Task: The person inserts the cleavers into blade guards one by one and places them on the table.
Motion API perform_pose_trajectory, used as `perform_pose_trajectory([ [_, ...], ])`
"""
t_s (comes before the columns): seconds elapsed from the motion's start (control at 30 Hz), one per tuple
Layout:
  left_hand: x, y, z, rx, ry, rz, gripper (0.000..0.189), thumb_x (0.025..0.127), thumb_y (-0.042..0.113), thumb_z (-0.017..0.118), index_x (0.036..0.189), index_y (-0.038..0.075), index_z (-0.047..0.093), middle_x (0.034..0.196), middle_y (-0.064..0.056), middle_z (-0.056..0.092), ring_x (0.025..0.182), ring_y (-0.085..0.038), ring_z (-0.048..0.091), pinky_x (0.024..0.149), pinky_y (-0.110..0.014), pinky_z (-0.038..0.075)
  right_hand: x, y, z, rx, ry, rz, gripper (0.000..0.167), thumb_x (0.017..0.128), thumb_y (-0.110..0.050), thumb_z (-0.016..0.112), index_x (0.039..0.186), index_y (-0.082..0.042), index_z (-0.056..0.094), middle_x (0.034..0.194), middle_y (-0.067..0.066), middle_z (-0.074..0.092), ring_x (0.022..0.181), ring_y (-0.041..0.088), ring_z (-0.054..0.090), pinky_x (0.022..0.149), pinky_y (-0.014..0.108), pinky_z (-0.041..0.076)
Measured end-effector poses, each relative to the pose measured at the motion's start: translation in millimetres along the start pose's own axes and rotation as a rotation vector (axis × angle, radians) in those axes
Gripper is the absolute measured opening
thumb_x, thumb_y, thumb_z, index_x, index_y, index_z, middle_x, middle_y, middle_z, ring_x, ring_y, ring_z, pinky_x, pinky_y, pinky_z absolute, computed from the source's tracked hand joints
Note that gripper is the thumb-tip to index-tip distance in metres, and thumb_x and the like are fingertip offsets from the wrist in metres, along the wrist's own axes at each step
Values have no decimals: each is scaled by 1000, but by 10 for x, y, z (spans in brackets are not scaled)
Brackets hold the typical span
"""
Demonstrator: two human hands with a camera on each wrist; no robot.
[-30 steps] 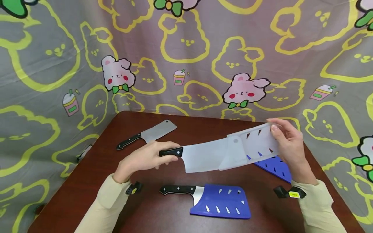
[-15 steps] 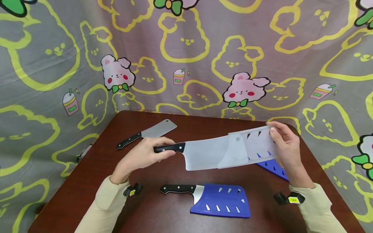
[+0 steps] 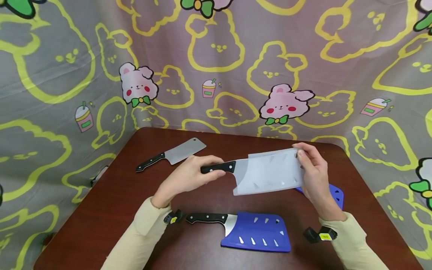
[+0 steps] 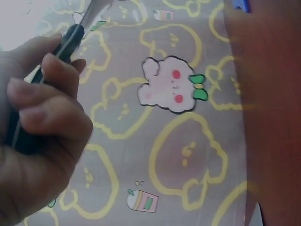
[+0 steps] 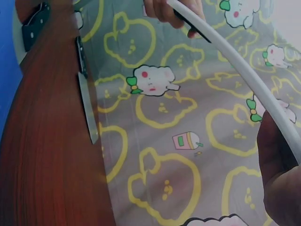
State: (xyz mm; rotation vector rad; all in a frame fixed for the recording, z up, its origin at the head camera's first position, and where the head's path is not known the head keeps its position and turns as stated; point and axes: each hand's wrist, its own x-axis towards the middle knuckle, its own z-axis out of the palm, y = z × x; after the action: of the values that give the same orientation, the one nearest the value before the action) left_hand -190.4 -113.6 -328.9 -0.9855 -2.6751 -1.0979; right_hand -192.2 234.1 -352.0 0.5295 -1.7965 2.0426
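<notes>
My left hand (image 3: 189, 175) grips the black riveted handle (image 3: 219, 167) of a cleaver held above the table. A translucent white blade sheath (image 3: 270, 170) covers nearly all of its blade; only a strip of steel by the handle is bare. At the sheath's far end, my right hand (image 3: 315, 174) pinches it between thumb and fingers. In the left wrist view the fingers of the left hand (image 4: 51, 108) curl round the handle. The right wrist view shows the white sheath (image 5: 244, 70) edge-on, with part of the right hand (image 5: 282, 183) against it.
A cleaver in a blue slotted sheath (image 3: 256, 232) lies at the table's front. Further back on the left lies a bare cleaver (image 3: 182, 150). Another blue sheath (image 3: 336, 195) is partly hidden behind the right hand. A patterned curtain (image 3: 229, 82) hangs round the brown table (image 3: 111, 210).
The cleaver has slid deeper into the white sheath, from about the blade's end to nearly all of it. My left hand has moved right and my right hand left.
</notes>
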Motion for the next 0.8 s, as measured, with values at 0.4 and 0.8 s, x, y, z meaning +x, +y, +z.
perform_pose_trajectory([
  [0.4, 102, -64, -20, -84, -85, -69, 30, 91, 40, 69, 116, 24, 66, 72, 0, 65, 60, -10, 60, 58, -27, 47, 58, 54, -23, -52, -91, 78, 24, 104, -18, 47, 123, -6, 54, 96, -2, 63, 78, 11, 68, 56, 34, 58],
  [0.8, 151, -421, 159, -78, -240, -185, 25, 90, 41, 69, 110, 25, 66, 67, 0, 64, 58, -14, 60, 51, -31, 46, 90, 390, -357, -460, -453, 285, 29, 104, -24, 48, 128, -8, 53, 112, 8, 62, 90, 17, 67, 70, 37, 59],
])
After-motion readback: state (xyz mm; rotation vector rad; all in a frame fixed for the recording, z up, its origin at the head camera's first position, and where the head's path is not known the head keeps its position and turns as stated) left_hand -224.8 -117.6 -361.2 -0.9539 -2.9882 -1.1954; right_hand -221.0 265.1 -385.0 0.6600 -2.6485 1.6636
